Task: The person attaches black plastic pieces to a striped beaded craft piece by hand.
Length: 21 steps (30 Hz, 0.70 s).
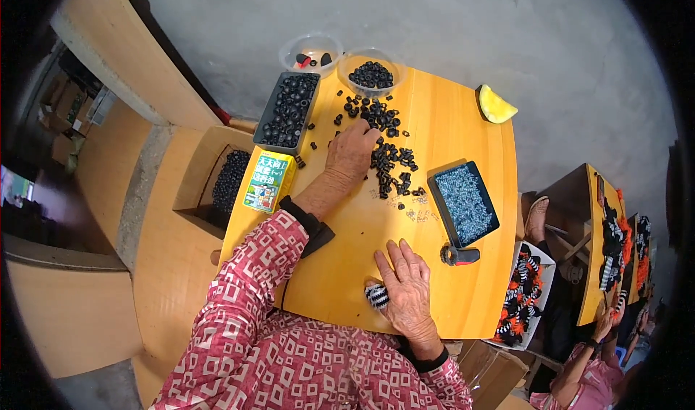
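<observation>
My left hand (350, 151) reaches into a loose heap of small black bead-like parts (391, 156) on the yellow table. Its fingers are bent and closed at the tips; whatever they pinch is hidden. My right hand (407, 288) rests palm down near the table's front edge, fingers extended. Tucked against its thumb side is a small black-and-white striped knit piece (376, 295), partly covered by the hand, which appears to hold it. Beyond the heap, a clear round tub (399, 68) contains more black parts. A dark tray (272, 148) of larger black beads stands left of the heap.
A dark tray (495, 225) of bluish beads and a black-and-red object (463, 256) lie right. A yellow-green box (269, 182) stands left. Melon-like wedge (498, 107) sits far right. Beside the table are a box of striped and orange pieces (548, 272) and a co-worker's hands (604, 321).
</observation>
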{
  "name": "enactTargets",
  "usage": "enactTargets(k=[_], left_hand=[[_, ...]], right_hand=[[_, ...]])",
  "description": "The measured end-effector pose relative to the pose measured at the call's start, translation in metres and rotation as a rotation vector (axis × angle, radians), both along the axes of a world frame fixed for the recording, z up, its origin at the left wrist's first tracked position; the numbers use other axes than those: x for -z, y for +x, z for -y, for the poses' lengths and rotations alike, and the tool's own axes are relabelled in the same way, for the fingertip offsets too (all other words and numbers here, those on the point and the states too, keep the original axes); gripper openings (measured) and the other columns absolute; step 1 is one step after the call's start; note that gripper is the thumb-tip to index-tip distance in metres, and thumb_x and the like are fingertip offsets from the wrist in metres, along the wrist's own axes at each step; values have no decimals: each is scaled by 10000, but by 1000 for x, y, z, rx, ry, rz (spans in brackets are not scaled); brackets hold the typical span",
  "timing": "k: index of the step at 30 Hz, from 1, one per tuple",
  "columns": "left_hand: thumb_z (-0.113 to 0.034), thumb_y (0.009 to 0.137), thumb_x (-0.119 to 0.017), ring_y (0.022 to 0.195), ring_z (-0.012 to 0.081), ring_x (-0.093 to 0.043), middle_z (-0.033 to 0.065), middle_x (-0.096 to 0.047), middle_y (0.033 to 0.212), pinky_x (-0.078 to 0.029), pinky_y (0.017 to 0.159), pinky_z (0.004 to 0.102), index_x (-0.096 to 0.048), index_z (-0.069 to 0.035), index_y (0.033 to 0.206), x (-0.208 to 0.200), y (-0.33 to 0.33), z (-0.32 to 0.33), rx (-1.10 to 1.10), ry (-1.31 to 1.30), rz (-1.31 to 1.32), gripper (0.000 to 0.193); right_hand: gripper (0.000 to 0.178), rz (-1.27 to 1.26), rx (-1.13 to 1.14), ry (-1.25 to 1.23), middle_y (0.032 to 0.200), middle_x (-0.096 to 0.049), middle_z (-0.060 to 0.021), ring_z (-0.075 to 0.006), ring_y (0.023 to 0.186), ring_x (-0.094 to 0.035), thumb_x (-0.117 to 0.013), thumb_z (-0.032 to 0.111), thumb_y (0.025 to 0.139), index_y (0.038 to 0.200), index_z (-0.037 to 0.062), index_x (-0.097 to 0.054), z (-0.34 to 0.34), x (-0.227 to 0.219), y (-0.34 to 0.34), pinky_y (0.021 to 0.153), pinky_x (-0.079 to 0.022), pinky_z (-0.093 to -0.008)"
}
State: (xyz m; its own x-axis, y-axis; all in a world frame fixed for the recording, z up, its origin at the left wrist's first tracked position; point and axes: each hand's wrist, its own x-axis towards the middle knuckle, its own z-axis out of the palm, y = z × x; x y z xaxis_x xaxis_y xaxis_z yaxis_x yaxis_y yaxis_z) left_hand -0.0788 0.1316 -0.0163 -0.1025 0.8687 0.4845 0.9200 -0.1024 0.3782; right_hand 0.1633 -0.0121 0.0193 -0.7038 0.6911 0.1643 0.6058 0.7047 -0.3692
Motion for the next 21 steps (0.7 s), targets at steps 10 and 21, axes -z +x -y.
enactTargets(k=[10,21], left_hand=[[-46,835,-627,878,312,-643,118,-618,931,-528,753,396,-649,-52,1008,-26,8,18,99,-26,293,175],[-95,920,-661,945,154,-672,54,-681,1009,-549,837,266,-659,-6,1098,-35,25,109,433,-639,1712,199]], right_hand=[[492,-3,8,12,1375,-506,-176,-355,1330,-422,-665,300,895,1299,33,-578,-2,2,0,1061,-326,-486],[482,32,22,88,1372,-522,-164,-344,1314,-452,-687,279,881,1301,66,-586,-5,10,1,1043,-348,-483]])
